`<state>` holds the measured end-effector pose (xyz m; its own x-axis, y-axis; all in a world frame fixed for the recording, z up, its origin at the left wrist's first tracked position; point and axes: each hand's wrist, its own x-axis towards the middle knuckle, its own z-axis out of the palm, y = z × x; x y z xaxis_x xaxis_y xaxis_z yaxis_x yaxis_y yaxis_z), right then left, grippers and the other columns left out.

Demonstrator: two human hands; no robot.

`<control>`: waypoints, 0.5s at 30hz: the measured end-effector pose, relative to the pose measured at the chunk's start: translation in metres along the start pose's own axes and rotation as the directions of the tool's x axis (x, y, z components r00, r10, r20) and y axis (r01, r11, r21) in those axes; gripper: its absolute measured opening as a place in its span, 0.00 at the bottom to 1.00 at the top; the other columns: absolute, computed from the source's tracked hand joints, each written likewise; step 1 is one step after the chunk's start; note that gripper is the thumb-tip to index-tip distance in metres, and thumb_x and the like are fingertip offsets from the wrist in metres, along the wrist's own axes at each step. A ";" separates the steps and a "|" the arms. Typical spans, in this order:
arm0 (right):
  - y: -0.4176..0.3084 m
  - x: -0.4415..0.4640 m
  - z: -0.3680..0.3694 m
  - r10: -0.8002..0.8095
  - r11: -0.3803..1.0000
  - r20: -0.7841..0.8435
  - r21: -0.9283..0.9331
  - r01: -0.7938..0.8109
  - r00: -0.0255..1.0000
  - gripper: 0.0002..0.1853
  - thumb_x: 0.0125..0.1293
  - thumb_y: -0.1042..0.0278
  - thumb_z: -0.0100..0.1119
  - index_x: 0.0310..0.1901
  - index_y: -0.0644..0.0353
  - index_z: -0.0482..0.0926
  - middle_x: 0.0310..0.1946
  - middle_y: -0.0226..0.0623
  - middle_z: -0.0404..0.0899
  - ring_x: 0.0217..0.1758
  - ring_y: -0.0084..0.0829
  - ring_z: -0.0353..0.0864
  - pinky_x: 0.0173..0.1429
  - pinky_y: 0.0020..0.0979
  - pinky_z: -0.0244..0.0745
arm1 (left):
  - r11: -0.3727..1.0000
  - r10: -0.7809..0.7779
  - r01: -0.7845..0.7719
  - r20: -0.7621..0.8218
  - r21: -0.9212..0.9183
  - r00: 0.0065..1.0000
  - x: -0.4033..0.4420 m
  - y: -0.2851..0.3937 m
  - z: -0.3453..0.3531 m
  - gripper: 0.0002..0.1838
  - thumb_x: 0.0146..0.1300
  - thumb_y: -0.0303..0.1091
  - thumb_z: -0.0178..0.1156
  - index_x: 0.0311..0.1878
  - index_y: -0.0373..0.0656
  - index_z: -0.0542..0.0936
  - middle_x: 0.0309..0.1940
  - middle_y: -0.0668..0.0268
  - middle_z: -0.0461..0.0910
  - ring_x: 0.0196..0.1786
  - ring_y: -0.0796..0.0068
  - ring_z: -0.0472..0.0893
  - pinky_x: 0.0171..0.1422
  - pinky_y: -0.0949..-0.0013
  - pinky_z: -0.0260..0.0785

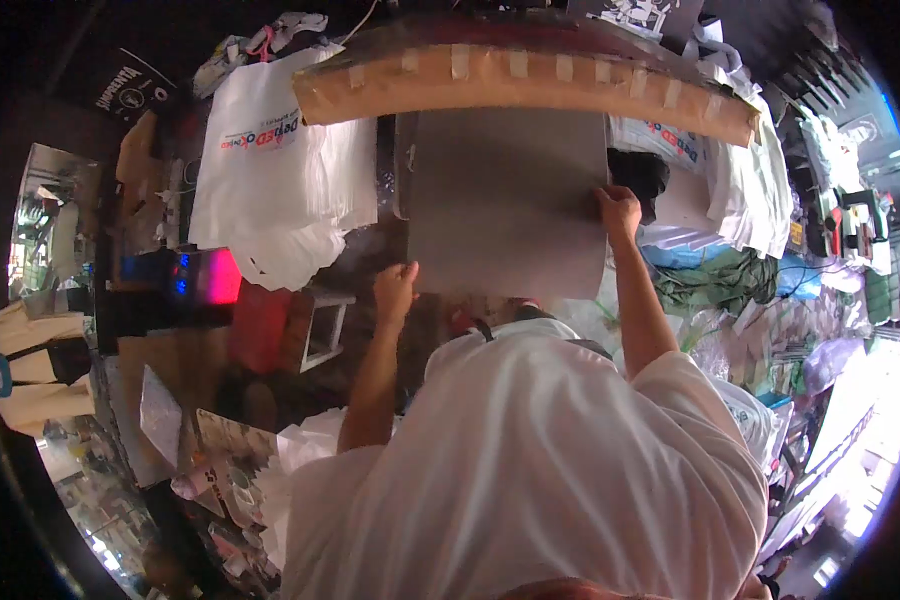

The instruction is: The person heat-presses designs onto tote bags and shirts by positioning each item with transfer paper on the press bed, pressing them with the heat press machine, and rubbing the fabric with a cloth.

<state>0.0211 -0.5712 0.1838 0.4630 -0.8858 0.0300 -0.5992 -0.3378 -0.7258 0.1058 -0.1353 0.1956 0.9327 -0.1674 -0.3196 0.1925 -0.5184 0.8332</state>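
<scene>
A smooth grey sheet (510,205), whose material I cannot make out, reaches toward me from beneath a raised frame (530,72) edged with brown tape. Its far end is hidden under that frame. My left hand (396,290) is closed at the sheet's near left corner, thumb up. Higher along the right edge, my right hand (620,212) pinches the sheet between thumb and fingers. Just beyond that hand lies a dark bunched item (640,182).
White printed bags (280,160) are stacked left of the frame, with more white bags (750,190) at right. Below the left stack stand a red box-like object (260,325) and a lit pink panel (218,276). Dark green plastic (715,278) lies heaped at right.
</scene>
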 end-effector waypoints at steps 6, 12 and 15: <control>-0.010 0.030 0.001 -0.058 0.998 0.018 -0.004 0.058 0.998 0.16 0.51 0.58 0.71 0.37 0.59 0.85 0.31 0.42 0.84 0.35 0.35 0.84 0.42 0.35 0.76 | 0.983 0.081 -0.071 -0.051 0.171 0.995 -0.002 0.019 0.000 0.16 0.60 0.43 0.64 0.37 0.36 0.83 0.22 0.58 0.80 0.26 0.65 0.81 0.31 0.65 0.70; -0.049 0.092 0.007 -0.106 0.976 0.194 -0.166 0.139 0.975 0.15 0.52 0.59 0.69 0.38 0.59 0.84 0.38 0.46 0.84 0.41 0.43 0.84 0.48 0.37 0.76 | 0.946 0.273 -0.215 -0.237 0.242 0.933 0.037 0.031 0.025 0.18 0.54 0.43 0.69 0.39 0.37 0.83 0.29 0.55 0.83 0.32 0.58 0.82 0.42 0.63 0.72; -0.036 0.103 0.007 -0.246 0.873 0.341 -0.328 0.360 0.907 0.17 0.55 0.56 0.66 0.42 0.57 0.84 0.39 0.45 0.84 0.44 0.43 0.84 0.51 0.38 0.76 | 0.909 0.327 -0.266 -0.153 0.321 0.932 0.074 -0.024 0.022 0.19 0.52 0.42 0.71 0.41 0.37 0.83 0.34 0.55 0.83 0.36 0.58 0.83 0.44 0.62 0.73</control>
<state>0.0948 -0.6480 0.2081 0.7902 -0.6123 -0.0282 -0.5709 -0.7185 -0.3973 0.1630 -0.1539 0.1420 0.9794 -0.1970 0.0437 -0.1710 -0.6959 0.6975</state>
